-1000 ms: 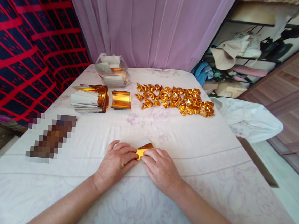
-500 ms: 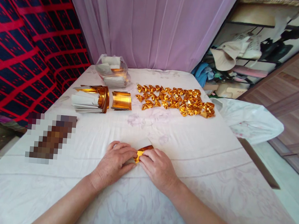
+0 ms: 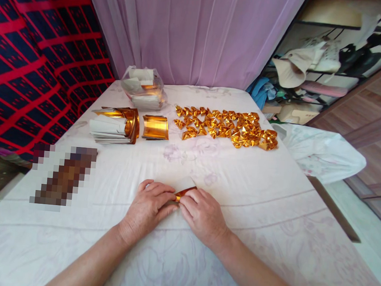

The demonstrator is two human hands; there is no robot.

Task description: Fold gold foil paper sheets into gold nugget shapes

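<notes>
You are pressing a small gold foil paper (image 3: 184, 191) flat on the white floral cloth (image 3: 244, 210), near the table's front edge. Your left hand (image 3: 148, 207) and right hand (image 3: 204, 215) are meeting over it, fingers curled down and pinching its edges between fingertips. Farther back are lying a spread of folded gold pieces (image 3: 227, 127), a gold sheet stack (image 3: 155, 127), a curled paper bundle (image 3: 115, 125) and a plastic bag (image 3: 144, 88).
</notes>
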